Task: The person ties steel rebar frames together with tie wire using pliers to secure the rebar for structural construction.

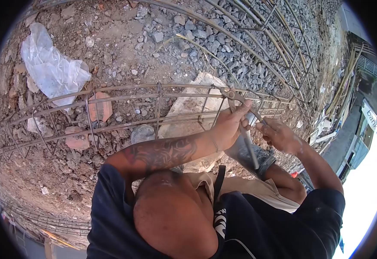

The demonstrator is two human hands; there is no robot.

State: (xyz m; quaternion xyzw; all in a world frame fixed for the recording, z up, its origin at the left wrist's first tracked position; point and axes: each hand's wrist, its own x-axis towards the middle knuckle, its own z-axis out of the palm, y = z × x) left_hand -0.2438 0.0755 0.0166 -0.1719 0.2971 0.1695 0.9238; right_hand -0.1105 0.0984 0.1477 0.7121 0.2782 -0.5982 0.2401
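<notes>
My left hand is closed around a pair of rusty pincers. Their jaws meet a bar of the long rebar cage, and one handle slants down below my fingers. The other handle runs right to my right hand, whose fingers are curled around its end. Between the hands is a small shiny silvery piece that I cannot make out. Beneath this part of the cage lies a pale, dirt-stained board. My left forearm reaches across the cage's near side.
Clear plastic sheeting lies at the upper left. Orange brick pieces and a round grey lump are by the cage. Another rebar cage passes over grey gravel at the upper right.
</notes>
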